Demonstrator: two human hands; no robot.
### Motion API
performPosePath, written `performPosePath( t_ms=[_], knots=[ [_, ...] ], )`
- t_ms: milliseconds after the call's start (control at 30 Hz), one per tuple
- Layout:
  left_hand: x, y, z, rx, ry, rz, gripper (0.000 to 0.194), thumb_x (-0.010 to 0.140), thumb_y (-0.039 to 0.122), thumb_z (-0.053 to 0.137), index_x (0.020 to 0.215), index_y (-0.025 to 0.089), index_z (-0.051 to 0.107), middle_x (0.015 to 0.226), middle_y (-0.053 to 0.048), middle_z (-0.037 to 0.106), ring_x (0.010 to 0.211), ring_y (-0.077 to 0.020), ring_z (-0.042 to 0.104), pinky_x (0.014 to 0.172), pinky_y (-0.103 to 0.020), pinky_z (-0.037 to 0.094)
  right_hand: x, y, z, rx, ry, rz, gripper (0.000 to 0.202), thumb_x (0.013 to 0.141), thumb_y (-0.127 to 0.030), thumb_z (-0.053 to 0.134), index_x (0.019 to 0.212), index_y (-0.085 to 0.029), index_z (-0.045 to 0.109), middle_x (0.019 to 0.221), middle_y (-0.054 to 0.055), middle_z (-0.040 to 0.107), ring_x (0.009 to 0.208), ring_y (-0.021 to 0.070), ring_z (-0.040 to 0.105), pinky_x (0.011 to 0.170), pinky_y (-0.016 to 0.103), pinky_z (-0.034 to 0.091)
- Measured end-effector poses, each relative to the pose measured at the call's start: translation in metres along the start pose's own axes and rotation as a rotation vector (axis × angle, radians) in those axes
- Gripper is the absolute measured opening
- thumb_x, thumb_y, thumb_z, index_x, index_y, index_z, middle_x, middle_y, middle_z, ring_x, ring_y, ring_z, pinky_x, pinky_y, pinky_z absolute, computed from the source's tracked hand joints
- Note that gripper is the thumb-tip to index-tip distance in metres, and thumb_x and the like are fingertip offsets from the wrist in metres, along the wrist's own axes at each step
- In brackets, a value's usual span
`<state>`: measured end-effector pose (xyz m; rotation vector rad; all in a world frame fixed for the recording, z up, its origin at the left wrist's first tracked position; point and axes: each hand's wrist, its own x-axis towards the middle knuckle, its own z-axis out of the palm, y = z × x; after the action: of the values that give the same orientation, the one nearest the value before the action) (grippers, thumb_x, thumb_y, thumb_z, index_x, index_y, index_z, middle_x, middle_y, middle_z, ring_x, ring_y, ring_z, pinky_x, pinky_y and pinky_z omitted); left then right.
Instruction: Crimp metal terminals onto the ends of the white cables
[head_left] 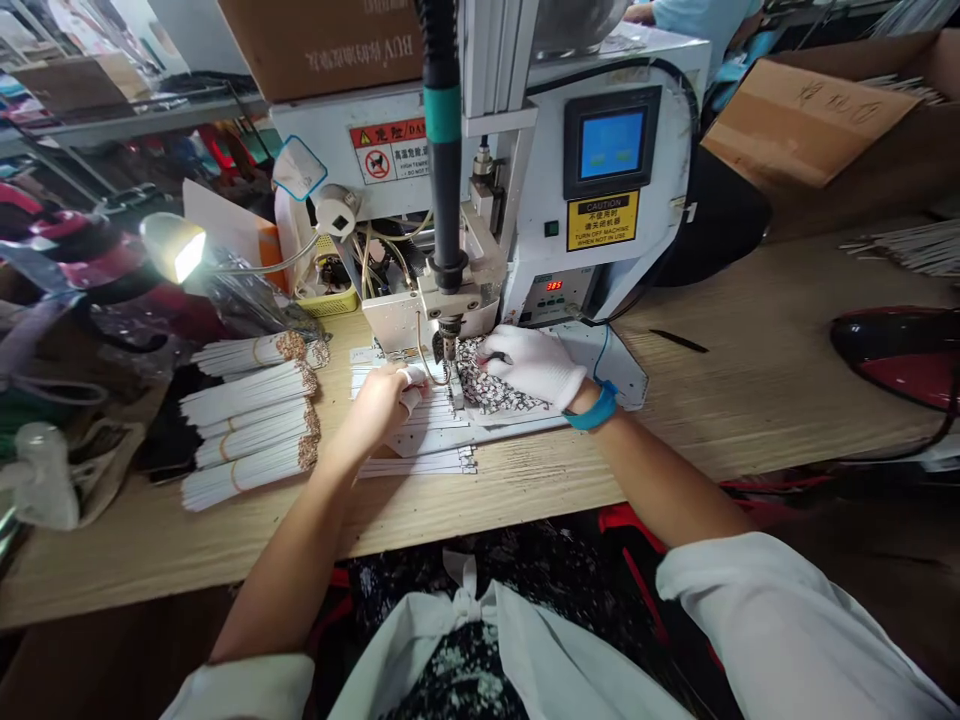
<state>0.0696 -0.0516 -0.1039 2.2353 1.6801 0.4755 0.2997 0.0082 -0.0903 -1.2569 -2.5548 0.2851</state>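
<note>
My left hand (386,400), bare apart from white finger covers, is closed at the left of the soldering tip (449,345). Its fingertips pinch near the ends of thin white wires (431,418), though what lies between them is too small to make out. A white glove and a blue wristband cover my right hand (534,365). It rests with curled fingers on a pile of small black-and-white parts (495,395), right of the tip; its fingertips are partly hidden. Between both hands sits a small metal fixture (456,385) beneath the soldering head.
Bundles of white wires (251,430) tied with bands lie left. The soldering machine (517,260) stands directly ahead, a lit lamp (176,247) at its left. Rightward are a thin black tool (679,341), a red-and-black object (896,355) and an open carton (810,120).
</note>
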Motion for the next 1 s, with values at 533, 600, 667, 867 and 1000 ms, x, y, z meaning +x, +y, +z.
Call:
performPosePath(
  t_ms=[533, 600, 667, 867, 1000],
  knots=[
    [-0.002, -0.002, -0.008, -0.226, -0.003, 0.002, 0.031, 0.081, 0.041, 0.051, 0.073, 0.016, 0.067, 0.073, -0.005, 0.065, 0.066, -0.0173, 0.056, 0.063, -0.027, 0.041, -0.004, -0.001, -0.001, 0.05, -0.062, -0.084, 0.022, 0.08, -0.01, 0.057, 0.089, -0.016, 0.076, 0.092, 0.008, 0.069, 0.08, 0.019, 0.059, 0.072, 0.029, 0.04],
    [-0.001, -0.001, -0.006, -0.273, -0.062, -0.04, 0.035, 0.081, 0.048, 0.052, 0.071, 0.016, 0.064, 0.067, -0.003, 0.061, 0.064, -0.0171, 0.052, 0.061, -0.027, 0.039, -0.004, -0.003, 0.003, 0.112, -0.061, -0.124, 0.018, 0.081, -0.015, 0.061, 0.089, -0.018, 0.077, 0.089, 0.006, 0.07, 0.08, 0.0186, 0.059, 0.071, 0.029, 0.04],
    [-0.002, -0.001, -0.007, -0.34, -0.106, -0.068, 0.038, 0.079, 0.053, 0.054, 0.071, 0.017, 0.06, 0.065, -0.001, 0.057, 0.064, -0.0163, 0.05, 0.06, -0.026, 0.038, -0.004, -0.003, 0.005, 0.147, -0.051, -0.142, 0.015, 0.081, -0.019, 0.064, 0.086, -0.019, 0.077, 0.087, 0.005, 0.071, 0.08, 0.0185, 0.06, 0.071, 0.029, 0.04],
    [-0.006, -0.006, -0.017, -0.638, -0.103, -0.146, 0.04, 0.077, 0.056, 0.058, 0.067, 0.018, 0.05, 0.062, 0.003, 0.046, 0.058, -0.0111, 0.04, 0.056, -0.024, 0.033, -0.019, -0.021, -0.008, 0.293, -0.172, -0.346, 0.019, 0.088, -0.019, 0.057, 0.091, -0.018, 0.076, 0.092, 0.004, 0.074, 0.085, 0.0165, 0.066, 0.079, 0.028, 0.048],
    [-0.003, -0.009, -0.016, -0.75, -0.031, -0.14, 0.042, 0.074, 0.056, 0.063, 0.065, 0.017, 0.052, 0.061, 0.003, 0.045, 0.055, -0.0095, 0.038, 0.054, -0.024, 0.031, -0.035, -0.065, 0.008, 0.034, -0.223, -0.423, 0.037, 0.092, -0.019, 0.05, 0.127, -0.017, 0.064, 0.14, 0.014, 0.057, 0.103, 0.0223, 0.068, 0.079, 0.032, 0.054]
  ],
)
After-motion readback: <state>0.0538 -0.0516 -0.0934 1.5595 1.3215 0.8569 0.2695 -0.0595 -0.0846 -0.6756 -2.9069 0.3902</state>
